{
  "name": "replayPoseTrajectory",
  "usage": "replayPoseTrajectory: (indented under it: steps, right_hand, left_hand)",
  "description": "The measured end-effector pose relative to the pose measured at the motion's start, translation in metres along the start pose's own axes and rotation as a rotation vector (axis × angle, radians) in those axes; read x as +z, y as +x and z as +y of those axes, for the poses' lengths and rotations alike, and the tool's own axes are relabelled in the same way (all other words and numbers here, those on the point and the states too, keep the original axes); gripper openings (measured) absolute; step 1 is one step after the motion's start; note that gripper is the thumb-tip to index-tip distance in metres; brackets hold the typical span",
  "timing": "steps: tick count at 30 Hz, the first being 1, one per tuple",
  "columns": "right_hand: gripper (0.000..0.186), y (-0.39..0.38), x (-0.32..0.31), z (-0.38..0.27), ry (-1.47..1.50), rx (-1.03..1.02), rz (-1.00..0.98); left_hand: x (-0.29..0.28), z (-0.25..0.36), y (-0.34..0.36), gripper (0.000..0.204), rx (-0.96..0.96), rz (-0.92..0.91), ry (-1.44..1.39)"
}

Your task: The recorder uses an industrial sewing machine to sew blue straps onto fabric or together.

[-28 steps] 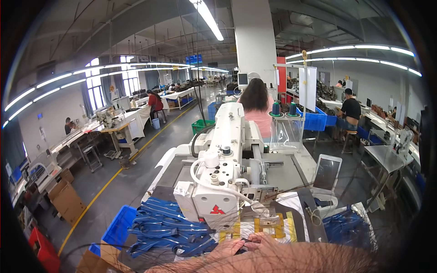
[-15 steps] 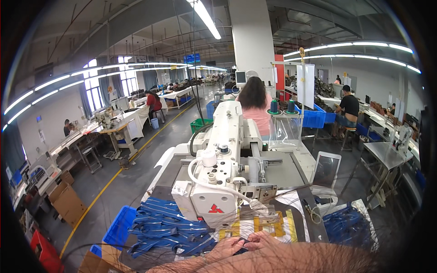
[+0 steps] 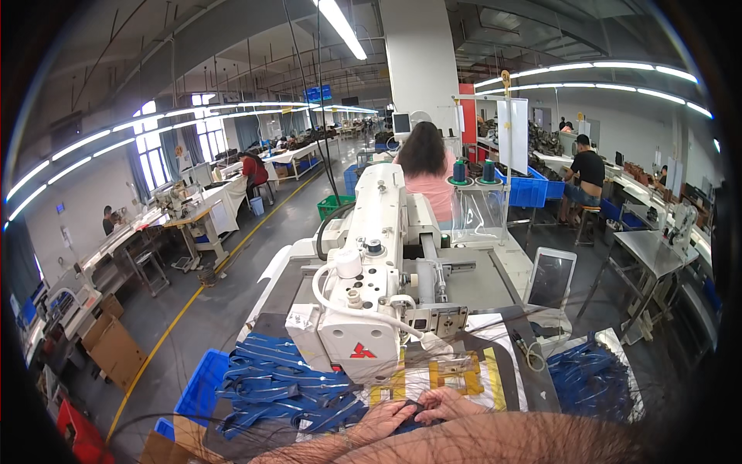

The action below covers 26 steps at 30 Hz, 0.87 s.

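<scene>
My left hand point(image 3: 384, 422) and my right hand point(image 3: 448, 405) are close together at the near edge of the machine bed. Both are closed, fingertips pinching a small dark blue fabric strip point(image 3: 415, 411), mostly hidden by the fingers. Just beyond them lies a white plate with yellow-edged clamp frames point(image 3: 464, 374), under the head of a large white sewing machine point(image 3: 357, 329). Left of my hands is a heap of blue fabric strips point(image 3: 282, 379) with pale lines along them. Its near end reaches my left wrist.
Another heap of blue strips point(image 3: 591, 379) lies at the right. A tablet-like screen point(image 3: 550, 277) stands behind it. Blue crate point(image 3: 202, 385) and cardboard box point(image 3: 185, 441) sit at lower left. A person in pink point(image 3: 430, 185) is beyond the machine, near thread cones point(image 3: 460, 172).
The view has shifted a little. My hands stay by the clamp plate with the dark strip between them; the right fingers have moved slightly over it.
</scene>
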State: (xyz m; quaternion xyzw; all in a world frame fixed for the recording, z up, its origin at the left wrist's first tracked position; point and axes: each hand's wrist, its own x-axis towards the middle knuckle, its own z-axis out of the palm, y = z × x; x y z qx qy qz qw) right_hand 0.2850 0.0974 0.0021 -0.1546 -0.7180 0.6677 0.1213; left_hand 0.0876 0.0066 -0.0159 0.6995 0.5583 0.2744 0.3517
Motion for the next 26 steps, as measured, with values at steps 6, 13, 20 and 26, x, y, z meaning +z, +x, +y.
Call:
replayPoseTrajectory:
  steps: [6, 13, 20, 26]
  right_hand:
    - [0.016, -0.001, 0.004, -0.008, -0.033, -0.006, 0.029]
    - [0.013, 0.012, -0.001, 0.012, 0.065, -0.019, 0.027]
    - [0.014, 0.005, 0.0, -0.003, 0.076, 0.06, 0.067]
    - [0.014, 0.004, 0.001, 0.001, 0.067, 0.066, 0.072]
  left_hand:
    - [0.008, -0.015, 0.0, 0.025, 0.048, 0.123, -0.079]
    - [-0.016, 0.03, -0.006, 0.035, 0.017, 0.149, -0.182]
    - [-0.017, 0.038, -0.004, 0.027, -0.016, 0.133, -0.187]
    - [-0.012, 0.026, -0.003, 0.027, 0.002, 0.124, -0.202]
